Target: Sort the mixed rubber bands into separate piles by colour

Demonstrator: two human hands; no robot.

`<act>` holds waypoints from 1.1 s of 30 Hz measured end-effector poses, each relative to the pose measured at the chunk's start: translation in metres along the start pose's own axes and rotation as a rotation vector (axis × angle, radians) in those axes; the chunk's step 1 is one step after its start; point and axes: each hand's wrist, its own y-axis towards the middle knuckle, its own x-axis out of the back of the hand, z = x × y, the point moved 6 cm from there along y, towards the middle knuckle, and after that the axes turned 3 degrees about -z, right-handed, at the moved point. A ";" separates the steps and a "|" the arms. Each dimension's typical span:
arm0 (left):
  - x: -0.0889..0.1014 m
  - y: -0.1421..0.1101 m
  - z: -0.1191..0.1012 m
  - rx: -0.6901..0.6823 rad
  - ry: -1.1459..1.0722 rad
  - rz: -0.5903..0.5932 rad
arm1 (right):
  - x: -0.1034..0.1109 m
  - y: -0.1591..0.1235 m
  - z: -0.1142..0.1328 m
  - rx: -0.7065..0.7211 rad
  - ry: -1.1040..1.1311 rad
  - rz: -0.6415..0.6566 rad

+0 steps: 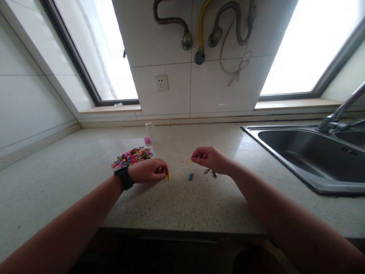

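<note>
My left hand, with a dark watch on the wrist, is closed in a pinch on a small yellow band just above the countertop. Beside it lies a pile of small multicoloured hair bands, partly hidden by the hand. My right hand pinches another thin yellow band at its fingertips. Close to that hand lie a few pink bands, a blue bunch and some black bands. The small pieces are too small to make out fully.
A clear plastic bottle and a pink cap stand behind the pile. On the right, a steel sink with a faucet is set into the speckled countertop. Hoses and a socket are on the tiled wall.
</note>
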 end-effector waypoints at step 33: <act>-0.009 -0.001 0.022 0.162 -0.072 -0.240 | 0.012 -0.006 -0.022 -0.112 -0.038 0.225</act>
